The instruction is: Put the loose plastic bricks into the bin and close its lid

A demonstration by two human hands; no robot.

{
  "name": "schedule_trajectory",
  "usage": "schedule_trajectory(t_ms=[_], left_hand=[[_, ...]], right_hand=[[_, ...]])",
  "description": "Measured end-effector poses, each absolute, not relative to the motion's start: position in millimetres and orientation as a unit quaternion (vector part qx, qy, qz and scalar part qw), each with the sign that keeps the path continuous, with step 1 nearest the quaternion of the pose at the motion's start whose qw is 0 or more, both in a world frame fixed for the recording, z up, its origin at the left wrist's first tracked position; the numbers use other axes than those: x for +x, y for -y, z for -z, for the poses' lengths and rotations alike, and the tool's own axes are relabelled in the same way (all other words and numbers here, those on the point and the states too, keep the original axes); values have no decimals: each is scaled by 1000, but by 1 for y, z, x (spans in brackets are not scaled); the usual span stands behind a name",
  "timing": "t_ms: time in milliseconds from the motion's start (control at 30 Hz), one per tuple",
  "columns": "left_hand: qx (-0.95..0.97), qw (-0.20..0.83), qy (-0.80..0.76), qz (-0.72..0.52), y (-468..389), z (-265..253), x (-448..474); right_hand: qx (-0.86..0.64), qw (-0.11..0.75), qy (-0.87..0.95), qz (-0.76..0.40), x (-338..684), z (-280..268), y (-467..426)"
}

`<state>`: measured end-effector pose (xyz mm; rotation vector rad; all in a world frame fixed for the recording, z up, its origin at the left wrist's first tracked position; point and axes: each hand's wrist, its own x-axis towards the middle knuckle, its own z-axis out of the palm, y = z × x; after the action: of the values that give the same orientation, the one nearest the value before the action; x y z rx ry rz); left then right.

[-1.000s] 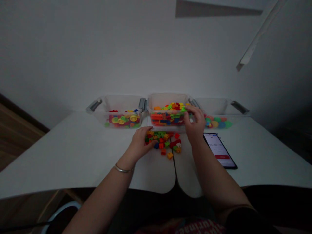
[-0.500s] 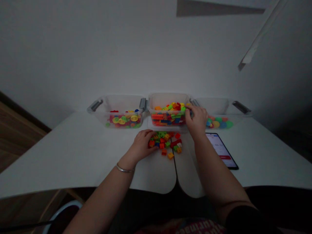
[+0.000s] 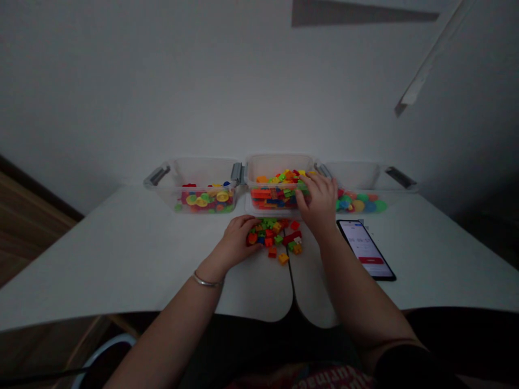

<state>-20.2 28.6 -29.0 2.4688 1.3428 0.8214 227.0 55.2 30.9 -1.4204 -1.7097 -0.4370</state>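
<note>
Fingers curved and apart, my left hand (image 3: 239, 237) rests on the table against the left side of a loose pile of building blocks (image 3: 278, 239) in red, orange, green, yellow and blue. My right hand (image 3: 318, 201) is at the front right of the middle clear plastic box (image 3: 279, 159). Its fingers reach over the rim above the bricks (image 3: 279, 197) inside, and the thumb stands apart in front of the wall. I see nothing held in it; part of the box's right side is hidden behind it.
A clear box (image 3: 206, 165) with colourful pieces stands to the left. Another clear box (image 3: 352, 170), holding coloured balls (image 3: 360, 205), stands to the right. A phone (image 3: 367, 249) lies right of my right forearm. A seam (image 3: 290, 270) divides the white tabletop (image 3: 162, 259).
My right hand has shifted left and slightly nearer along the middle box's front, uncovering more of the phone. The left hand and the block pile look unchanged.
</note>
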Motion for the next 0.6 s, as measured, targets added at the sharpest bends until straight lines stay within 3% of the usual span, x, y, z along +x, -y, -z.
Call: schedule_trajectory(t_ms=[233, 333, 600], left_hand=[[840, 106, -452, -281, -27, 23, -18], [841, 106, -446, -287, -27, 20, -17], [843, 115, -435, -295, -26, 18, -17]], right_hand=[[-488, 401, 775, 14, 205, -33, -38], [-509, 338, 790, -47, 193, -31, -34], [-567, 158, 804, -81, 198, -32, -32]])
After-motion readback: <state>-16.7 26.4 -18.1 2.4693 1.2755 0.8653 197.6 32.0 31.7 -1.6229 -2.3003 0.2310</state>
